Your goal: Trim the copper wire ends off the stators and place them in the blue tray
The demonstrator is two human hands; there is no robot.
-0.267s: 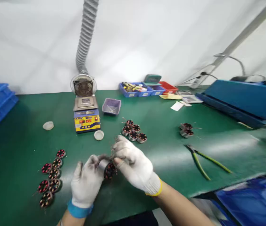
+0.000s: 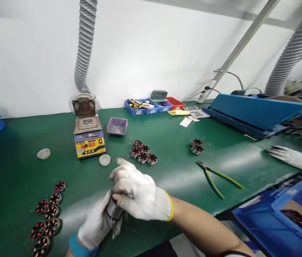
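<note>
Both hands wear white knit gloves and meet low in the middle of the green mat [image 2: 172, 171]. My left hand [image 2: 96, 225] curls around a small motor stator [image 2: 112, 208], of which only a dark edge shows. My right hand [image 2: 135, 191] lies over the top of it with fingers bent and covers most of it. Several stators with red windings lie in a row [image 2: 46, 214] left of my hands. A cluster of stators [image 2: 142, 152] sits just beyond them.
A yellow solder pot [image 2: 89, 141] with a fan stands under a grey hose. Green-handled pliers [image 2: 215, 176] lie to the right, near two more stators [image 2: 196, 146]. Another person's gloved hand [image 2: 290, 156] rests at far right. Blue bins [image 2: 147, 105] line the back.
The camera has shifted, so everything sits lower and further left. My right hand now covers the stator, which was plainly visible between both hands before. Another person's gloved hand has come into view.
</note>
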